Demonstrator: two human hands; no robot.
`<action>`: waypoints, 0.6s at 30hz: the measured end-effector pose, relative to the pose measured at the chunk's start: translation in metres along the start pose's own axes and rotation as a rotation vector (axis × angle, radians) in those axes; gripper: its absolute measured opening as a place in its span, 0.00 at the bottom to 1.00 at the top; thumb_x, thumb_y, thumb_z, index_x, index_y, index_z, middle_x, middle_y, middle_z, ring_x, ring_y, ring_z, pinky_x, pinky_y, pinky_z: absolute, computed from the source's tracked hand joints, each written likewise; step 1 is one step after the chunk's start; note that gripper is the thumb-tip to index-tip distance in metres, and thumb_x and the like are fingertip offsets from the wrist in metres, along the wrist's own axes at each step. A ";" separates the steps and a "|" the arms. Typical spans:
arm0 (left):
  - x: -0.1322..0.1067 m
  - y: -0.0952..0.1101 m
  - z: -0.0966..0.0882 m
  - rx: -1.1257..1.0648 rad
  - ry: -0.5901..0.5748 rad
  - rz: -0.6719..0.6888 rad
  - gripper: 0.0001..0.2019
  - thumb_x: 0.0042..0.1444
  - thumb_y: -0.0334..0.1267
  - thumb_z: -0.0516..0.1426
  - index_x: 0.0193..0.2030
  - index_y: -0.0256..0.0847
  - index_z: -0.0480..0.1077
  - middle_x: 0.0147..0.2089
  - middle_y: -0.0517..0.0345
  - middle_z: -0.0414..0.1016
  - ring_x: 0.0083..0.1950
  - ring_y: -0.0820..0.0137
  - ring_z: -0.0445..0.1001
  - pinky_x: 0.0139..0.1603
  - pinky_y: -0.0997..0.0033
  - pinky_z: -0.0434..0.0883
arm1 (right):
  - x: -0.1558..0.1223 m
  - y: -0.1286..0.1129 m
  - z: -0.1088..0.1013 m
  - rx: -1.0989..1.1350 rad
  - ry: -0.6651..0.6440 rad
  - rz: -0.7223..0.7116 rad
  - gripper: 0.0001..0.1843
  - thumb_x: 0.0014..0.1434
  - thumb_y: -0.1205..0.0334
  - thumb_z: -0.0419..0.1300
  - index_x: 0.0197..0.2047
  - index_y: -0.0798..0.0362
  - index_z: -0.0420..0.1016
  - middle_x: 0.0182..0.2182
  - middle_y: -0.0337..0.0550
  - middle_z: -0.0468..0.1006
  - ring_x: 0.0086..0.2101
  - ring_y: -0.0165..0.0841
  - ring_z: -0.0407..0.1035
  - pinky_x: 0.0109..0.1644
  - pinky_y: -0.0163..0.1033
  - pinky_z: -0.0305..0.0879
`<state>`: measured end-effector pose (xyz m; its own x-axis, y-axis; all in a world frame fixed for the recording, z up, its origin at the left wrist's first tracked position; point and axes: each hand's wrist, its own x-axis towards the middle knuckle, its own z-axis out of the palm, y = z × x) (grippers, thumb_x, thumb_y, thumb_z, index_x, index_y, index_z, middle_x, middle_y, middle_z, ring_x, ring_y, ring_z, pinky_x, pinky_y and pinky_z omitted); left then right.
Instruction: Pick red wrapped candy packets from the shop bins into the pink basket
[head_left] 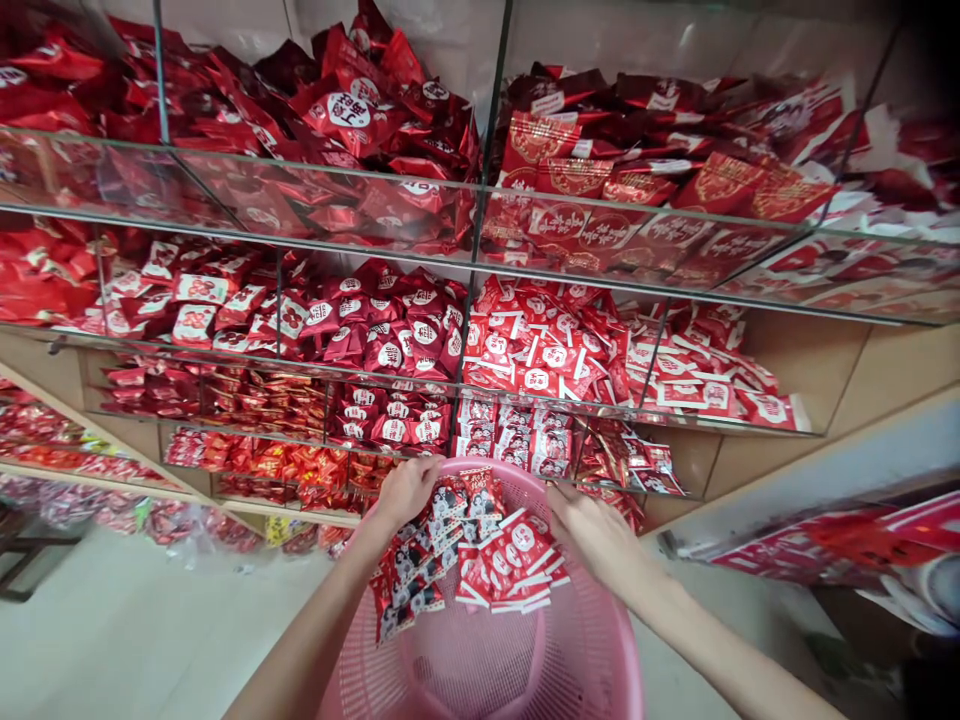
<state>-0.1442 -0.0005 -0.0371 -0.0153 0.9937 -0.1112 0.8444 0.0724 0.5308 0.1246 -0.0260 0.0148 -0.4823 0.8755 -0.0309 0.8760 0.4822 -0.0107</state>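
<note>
A pink plastic basket (628, 640) with perforated walls is in front of me, its far edge close to the shelves. My left hand (409, 492) is closed over the basket's rim at the far left. On the far right of the same rim, my right hand (589, 520) grips it, the fingers partly hidden. Inside lie red-and-black printed packets (416, 570) on the left, beneath my left hand. Beside them is a fanned pile of small red-and-white packets (514, 565). The lower part of the basket shows its bare mesh bottom.
Tiered shelves with glass fronts (300, 170) hold many red snack packets in divided compartments. Dark red packets (401, 320) and red-and-white ones (540, 345) fill the middle tier. A dark stool-like frame (30, 550) stands at left; a red printed box or poster (810, 545) is at right.
</note>
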 end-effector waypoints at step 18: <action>0.000 -0.006 0.005 -0.011 0.021 0.017 0.20 0.61 0.48 0.43 0.53 0.52 0.70 0.50 0.58 0.76 0.50 0.63 0.74 0.46 0.69 0.67 | 0.031 -0.034 0.030 -0.028 -0.075 0.053 0.14 0.62 0.69 0.46 0.42 0.55 0.71 0.38 0.51 0.77 0.40 0.38 0.72 0.42 0.40 0.63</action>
<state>-0.1472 -0.0011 -0.0443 -0.0127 0.9964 -0.0841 0.8388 0.0564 0.5415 0.0799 -0.0157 -0.0163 -0.4329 0.8953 -0.1056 0.8991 0.4372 0.0207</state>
